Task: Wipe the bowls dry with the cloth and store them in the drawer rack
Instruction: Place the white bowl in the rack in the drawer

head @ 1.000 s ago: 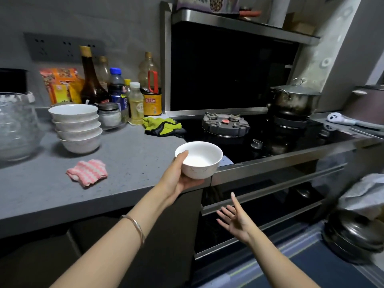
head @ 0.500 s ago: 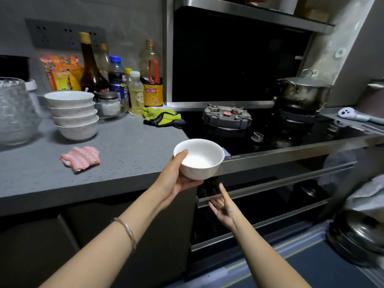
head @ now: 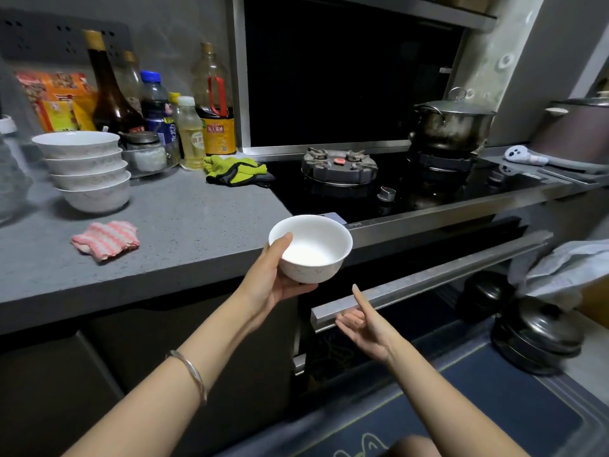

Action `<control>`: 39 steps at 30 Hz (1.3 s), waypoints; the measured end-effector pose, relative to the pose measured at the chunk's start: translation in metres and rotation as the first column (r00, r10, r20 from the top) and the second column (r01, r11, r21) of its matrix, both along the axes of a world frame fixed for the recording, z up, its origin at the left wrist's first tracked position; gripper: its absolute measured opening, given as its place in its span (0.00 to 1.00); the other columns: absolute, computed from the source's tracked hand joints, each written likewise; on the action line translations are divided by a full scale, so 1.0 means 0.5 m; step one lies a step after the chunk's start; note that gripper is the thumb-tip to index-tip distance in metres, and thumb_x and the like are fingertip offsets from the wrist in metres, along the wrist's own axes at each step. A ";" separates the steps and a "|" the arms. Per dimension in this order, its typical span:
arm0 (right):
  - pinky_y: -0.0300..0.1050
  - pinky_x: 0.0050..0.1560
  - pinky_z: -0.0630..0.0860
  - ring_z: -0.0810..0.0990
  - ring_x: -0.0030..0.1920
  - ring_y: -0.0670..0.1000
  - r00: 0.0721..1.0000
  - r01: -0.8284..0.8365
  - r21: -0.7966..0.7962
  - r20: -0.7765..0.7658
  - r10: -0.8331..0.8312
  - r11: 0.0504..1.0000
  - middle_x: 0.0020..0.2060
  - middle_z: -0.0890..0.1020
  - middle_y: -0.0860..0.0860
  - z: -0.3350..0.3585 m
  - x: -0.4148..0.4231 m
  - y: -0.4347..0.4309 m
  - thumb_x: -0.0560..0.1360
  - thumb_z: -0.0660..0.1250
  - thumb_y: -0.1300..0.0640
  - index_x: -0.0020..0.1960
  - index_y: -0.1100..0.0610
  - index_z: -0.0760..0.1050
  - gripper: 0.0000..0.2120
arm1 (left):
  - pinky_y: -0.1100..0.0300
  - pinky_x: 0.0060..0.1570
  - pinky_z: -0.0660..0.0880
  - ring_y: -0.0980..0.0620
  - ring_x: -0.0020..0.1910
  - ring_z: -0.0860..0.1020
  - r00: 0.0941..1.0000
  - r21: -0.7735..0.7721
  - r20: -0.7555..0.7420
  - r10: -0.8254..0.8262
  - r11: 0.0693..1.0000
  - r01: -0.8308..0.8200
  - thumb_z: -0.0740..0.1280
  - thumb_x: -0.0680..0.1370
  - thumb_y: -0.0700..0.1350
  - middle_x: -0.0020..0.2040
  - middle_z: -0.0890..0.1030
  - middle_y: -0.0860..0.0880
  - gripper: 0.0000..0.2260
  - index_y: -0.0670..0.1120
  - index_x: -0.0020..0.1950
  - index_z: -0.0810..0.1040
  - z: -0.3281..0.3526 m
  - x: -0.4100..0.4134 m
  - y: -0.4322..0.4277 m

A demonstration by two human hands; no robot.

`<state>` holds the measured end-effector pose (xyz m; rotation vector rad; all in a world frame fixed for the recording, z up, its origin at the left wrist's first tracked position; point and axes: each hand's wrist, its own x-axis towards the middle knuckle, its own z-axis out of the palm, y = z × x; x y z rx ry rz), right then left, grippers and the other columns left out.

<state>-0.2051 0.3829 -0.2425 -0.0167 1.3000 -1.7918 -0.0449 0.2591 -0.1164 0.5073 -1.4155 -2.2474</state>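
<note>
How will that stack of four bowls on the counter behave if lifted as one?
Probably heavy for one hand: the stack of bowls holds four nested. Likely slippery and breakable, judging by the glossy white glaze. It may shift, since the upper bowls look offset from the bottom one.

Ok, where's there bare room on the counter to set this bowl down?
Widest bare patch of counter: between the pink cloth and the hob, in front of the gloves. A strip along the front edge below the cloth is free too. Back left is crowded with bottles and the bowl stack.
</note>
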 end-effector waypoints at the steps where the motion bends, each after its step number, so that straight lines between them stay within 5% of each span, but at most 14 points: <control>1: 0.49 0.65 0.72 0.80 0.56 0.57 0.996 -0.005 0.112 -0.092 0.016 0.994 0.41 0.79 0.58 0.001 0.001 0.013 0.62 0.75 0.39 0.43 0.57 0.68 0.26 | 0.49 0.45 0.82 0.48 0.54 0.77 1.000 0.007 0.003 -0.001 1.000 0.001 0.60 0.80 0.51 0.62 0.72 0.46 0.18 0.48 0.68 0.67 -0.005 0.003 0.004; 3: 0.51 0.65 0.70 0.68 0.68 0.60 0.905 0.159 0.376 -0.424 0.017 0.913 0.68 0.66 0.61 0.003 -0.004 0.039 0.62 0.74 0.35 0.62 0.59 0.67 0.40 | 0.49 0.45 0.82 0.48 0.54 0.78 1.000 0.012 0.005 -0.006 1.000 0.006 0.60 0.80 0.51 0.63 0.73 0.46 0.18 0.48 0.68 0.67 -0.015 0.008 0.012; 6: 0.52 0.73 0.54 0.53 0.74 0.54 0.512 0.385 0.424 -0.837 0.193 0.820 0.73 0.57 0.54 0.002 -0.026 0.077 0.70 0.68 0.36 0.70 0.51 0.64 0.35 | 0.50 0.44 0.81 0.47 0.55 0.79 0.999 0.025 0.010 -0.031 0.999 0.031 0.60 0.79 0.52 0.63 0.74 0.46 0.17 0.49 0.67 0.69 -0.035 0.013 0.028; 9: 0.52 0.73 0.43 0.55 0.75 0.51 0.241 0.366 0.639 -0.767 0.595 0.676 0.67 0.70 0.50 -0.013 -0.058 0.106 0.77 0.55 0.37 0.59 0.51 0.76 0.23 | 0.50 0.43 0.81 0.46 0.56 0.78 0.998 0.035 0.037 -0.047 0.998 0.046 0.61 0.79 0.52 0.63 0.74 0.45 0.16 0.49 0.66 0.70 -0.059 0.015 0.045; 11: 0.54 0.73 0.47 0.69 0.66 0.51 0.137 0.381 0.705 -0.682 0.718 0.598 0.53 0.78 0.49 -0.025 -0.072 0.126 0.77 0.48 0.34 0.50 0.51 0.77 0.27 | 0.51 0.43 0.81 0.45 0.56 0.78 0.997 0.034 0.051 -0.056 0.998 0.054 0.61 0.79 0.52 0.63 0.74 0.45 0.17 0.49 0.67 0.69 -0.073 0.014 0.053; 13: 0.52 0.73 0.50 0.74 0.56 0.50 0.065 0.431 0.684 -0.674 0.736 0.588 0.46 0.77 0.47 -0.032 -0.074 0.147 0.73 0.44 0.30 0.47 0.52 0.78 0.33 | 0.51 0.42 0.81 0.45 0.56 0.78 0.996 0.043 0.064 -0.059 0.997 0.056 0.61 0.79 0.52 0.63 0.73 0.45 0.18 0.49 0.67 0.68 -0.086 0.012 0.059; 17: 0.48 0.70 0.53 0.72 0.54 0.49 0.063 0.385 0.697 -0.674 0.736 0.605 0.45 0.77 0.48 -0.037 -0.069 0.190 0.73 0.45 0.30 0.50 0.53 0.80 0.34 | 0.50 0.43 0.81 0.46 0.55 0.78 0.993 0.051 0.096 -0.073 0.996 0.069 0.61 0.79 0.51 0.63 0.73 0.45 0.17 0.49 0.67 0.69 -0.108 -0.001 0.083; 24: 0.44 0.58 0.62 0.70 0.51 0.51 0.139 0.338 0.699 -0.699 0.702 0.630 0.41 0.75 0.50 -0.013 -0.043 0.238 0.70 0.40 0.27 0.39 0.55 0.77 0.38 | 0.51 0.42 0.82 0.46 0.54 0.78 0.987 0.059 0.123 -0.108 0.993 0.101 0.61 0.79 0.51 0.63 0.73 0.45 0.15 0.50 0.65 0.69 -0.132 -0.042 0.109; 27: 0.43 0.57 0.63 0.71 0.46 0.49 0.155 0.326 0.682 -0.722 0.674 0.655 0.38 0.75 0.53 -0.013 -0.040 0.253 0.66 0.34 0.22 0.40 0.61 0.77 0.49 | 0.52 0.41 0.82 0.46 0.54 0.78 0.982 0.056 0.150 -0.118 0.992 0.111 0.61 0.79 0.51 0.63 0.73 0.45 0.15 0.50 0.65 0.69 -0.145 -0.063 0.116; 30: 0.42 0.56 0.63 0.70 0.45 0.50 0.133 0.323 0.699 -0.701 0.701 0.638 0.36 0.75 0.53 -0.014 -0.044 0.252 0.65 0.32 0.23 0.41 0.61 0.77 0.50 | 0.52 0.40 0.82 0.46 0.54 0.78 0.972 0.065 0.198 -0.127 0.991 0.116 0.61 0.79 0.51 0.63 0.73 0.45 0.12 0.50 0.62 0.71 -0.165 -0.085 0.125; 32: 0.42 0.55 0.66 0.72 0.45 0.48 0.156 0.300 0.685 -0.722 0.674 0.664 0.37 0.76 0.49 -0.007 -0.045 0.251 0.70 0.38 0.25 0.43 0.58 0.76 0.42 | 0.52 0.41 0.82 0.46 0.55 0.77 0.963 0.061 0.229 -0.139 0.990 0.128 0.61 0.79 0.52 0.62 0.73 0.46 0.08 0.53 0.57 0.71 -0.179 -0.096 0.130; 35: 0.31 0.53 0.68 0.73 0.56 0.38 0.227 0.227 0.528 -0.846 0.483 0.818 0.55 0.75 0.39 0.021 -0.035 0.259 0.74 0.57 0.34 0.61 0.48 0.71 0.23 | 0.52 0.39 0.82 0.46 0.57 0.77 0.953 0.067 0.266 -0.147 0.989 0.134 0.61 0.79 0.53 0.62 0.73 0.47 0.05 0.55 0.54 0.71 -0.200 -0.122 0.135; 39: 0.29 0.60 0.67 0.70 0.64 0.38 0.151 0.020 0.430 -0.894 0.422 0.903 0.60 0.74 0.35 0.053 -0.042 0.244 0.73 0.67 0.43 0.65 0.42 0.71 0.21 | 0.51 0.42 0.81 0.44 0.54 0.81 0.931 0.045 0.315 -0.186 0.983 0.181 0.62 0.78 0.58 0.61 0.75 0.47 0.11 0.55 0.57 0.71 -0.231 -0.165 0.146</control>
